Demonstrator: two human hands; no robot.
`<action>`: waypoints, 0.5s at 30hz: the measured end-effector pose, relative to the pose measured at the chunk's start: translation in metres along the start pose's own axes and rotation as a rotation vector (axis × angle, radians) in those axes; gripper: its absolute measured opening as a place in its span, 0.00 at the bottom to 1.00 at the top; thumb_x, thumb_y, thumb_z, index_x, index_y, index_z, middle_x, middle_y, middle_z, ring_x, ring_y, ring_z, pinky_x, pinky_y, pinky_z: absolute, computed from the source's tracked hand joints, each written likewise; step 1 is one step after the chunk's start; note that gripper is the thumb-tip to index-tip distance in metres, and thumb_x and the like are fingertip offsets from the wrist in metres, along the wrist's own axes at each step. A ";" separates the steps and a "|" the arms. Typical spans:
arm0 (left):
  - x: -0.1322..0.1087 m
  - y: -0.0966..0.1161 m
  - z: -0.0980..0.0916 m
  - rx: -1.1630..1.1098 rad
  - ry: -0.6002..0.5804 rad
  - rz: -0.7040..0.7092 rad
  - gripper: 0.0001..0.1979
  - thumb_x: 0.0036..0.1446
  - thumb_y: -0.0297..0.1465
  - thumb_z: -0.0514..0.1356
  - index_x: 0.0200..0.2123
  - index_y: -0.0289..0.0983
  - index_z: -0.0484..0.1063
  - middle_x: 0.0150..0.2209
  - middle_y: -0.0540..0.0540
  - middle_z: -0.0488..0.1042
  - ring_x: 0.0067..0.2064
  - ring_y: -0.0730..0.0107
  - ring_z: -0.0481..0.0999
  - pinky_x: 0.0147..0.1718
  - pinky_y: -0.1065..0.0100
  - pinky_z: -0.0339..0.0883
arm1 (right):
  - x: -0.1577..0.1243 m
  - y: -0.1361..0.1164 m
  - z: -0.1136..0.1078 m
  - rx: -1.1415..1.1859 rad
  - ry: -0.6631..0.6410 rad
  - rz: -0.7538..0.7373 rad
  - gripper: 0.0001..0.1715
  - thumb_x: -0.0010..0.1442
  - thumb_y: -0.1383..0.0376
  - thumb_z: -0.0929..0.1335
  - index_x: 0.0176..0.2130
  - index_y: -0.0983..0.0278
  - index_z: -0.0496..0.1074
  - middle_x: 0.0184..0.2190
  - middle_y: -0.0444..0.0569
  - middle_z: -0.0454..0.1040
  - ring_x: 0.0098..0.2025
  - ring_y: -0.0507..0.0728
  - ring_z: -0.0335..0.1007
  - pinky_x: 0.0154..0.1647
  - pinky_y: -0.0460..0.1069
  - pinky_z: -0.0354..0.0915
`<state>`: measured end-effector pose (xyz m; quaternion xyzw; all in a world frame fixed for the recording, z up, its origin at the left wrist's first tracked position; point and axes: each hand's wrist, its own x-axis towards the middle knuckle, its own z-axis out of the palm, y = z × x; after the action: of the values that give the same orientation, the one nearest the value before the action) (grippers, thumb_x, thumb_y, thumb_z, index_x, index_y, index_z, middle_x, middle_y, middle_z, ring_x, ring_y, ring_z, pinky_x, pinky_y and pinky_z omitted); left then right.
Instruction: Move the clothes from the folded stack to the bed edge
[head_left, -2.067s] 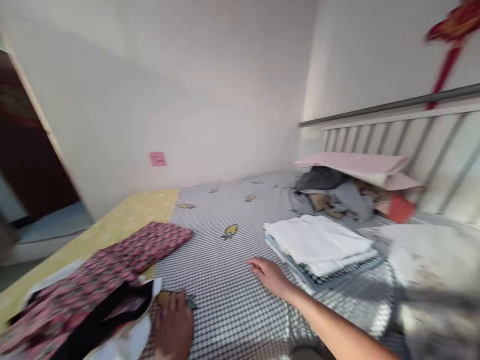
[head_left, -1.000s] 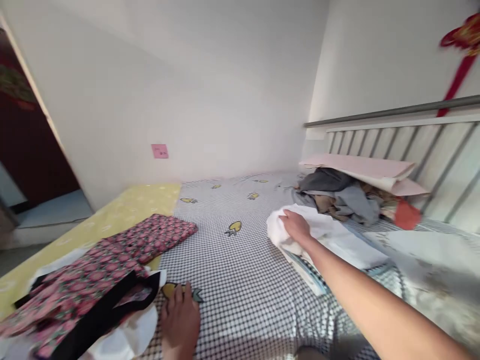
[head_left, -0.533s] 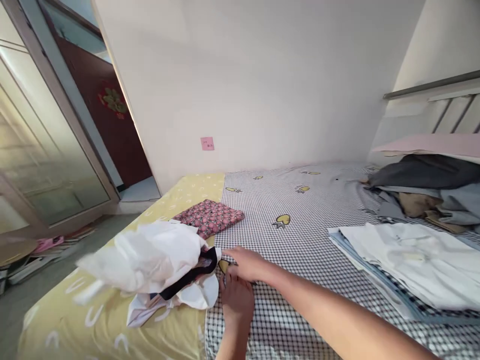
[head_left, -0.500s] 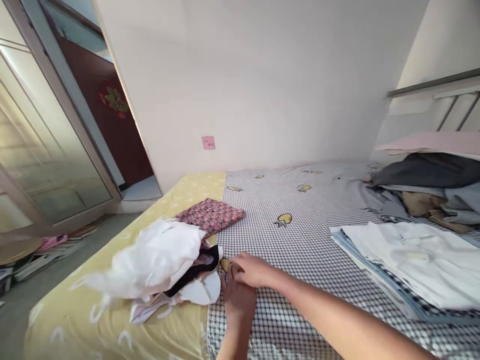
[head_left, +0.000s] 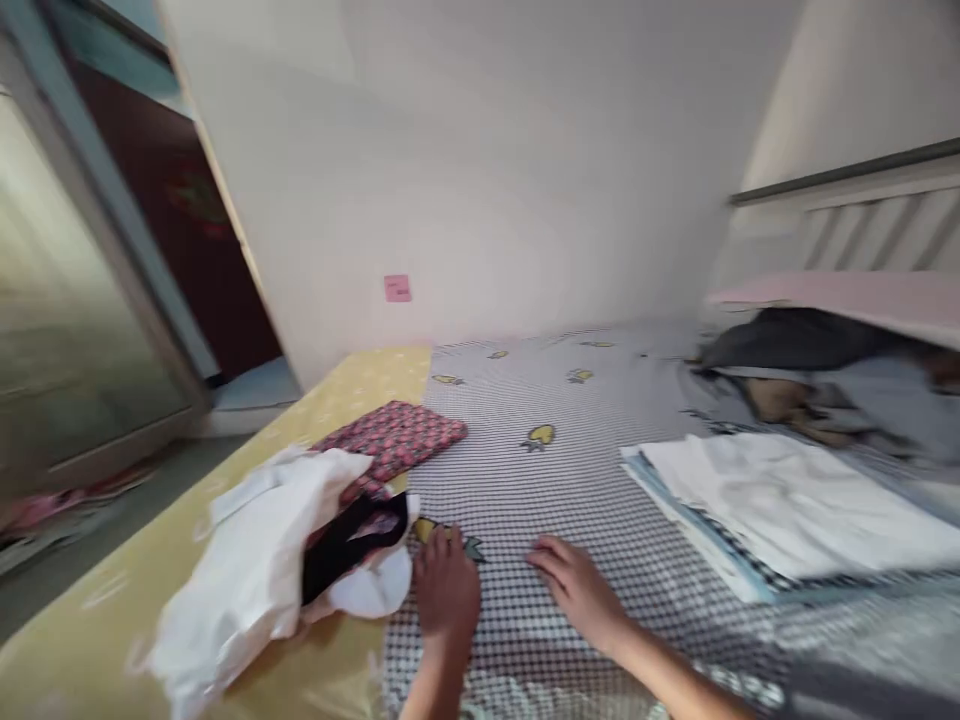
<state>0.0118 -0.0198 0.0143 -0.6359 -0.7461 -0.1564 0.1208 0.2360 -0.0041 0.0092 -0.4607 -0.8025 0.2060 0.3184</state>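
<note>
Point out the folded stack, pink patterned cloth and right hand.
Folded stack (head_left: 780, 505), head view: its white top layer.
Pink patterned cloth (head_left: 399, 437), head view: middle of its uncovered part.
Right hand (head_left: 579, 590), head view: back of the hand.

We've got a pale wall (head_left: 540, 170) along the bed's (head_left: 487, 480) far edge, small pink tag (head_left: 397, 288) low on it. Slatted white headboard (head_left: 847, 240) with grey rail (head_left: 847, 172) on the right edge. Past the far-left corner we see a dark red door (head_left: 232, 310); grey floor (head_left: 191, 465) off the left edge, blurred glazed panel (head_left: 67, 300) beyond. Light's soft.
</note>
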 end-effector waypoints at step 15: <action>-0.019 -0.031 -0.015 0.047 0.056 0.264 0.27 0.65 0.27 0.48 0.63 0.48 0.73 0.68 0.44 0.69 0.67 0.54 0.69 0.70 0.46 0.51 | 0.013 0.008 -0.020 0.117 0.171 0.236 0.17 0.65 0.71 0.64 0.41 0.58 0.82 0.43 0.47 0.81 0.47 0.57 0.77 0.53 0.52 0.69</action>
<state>-0.0156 -0.0475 0.0182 -0.7210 -0.6556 -0.1391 0.1759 0.2502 0.0115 0.0226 -0.5482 -0.6995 0.2484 0.3853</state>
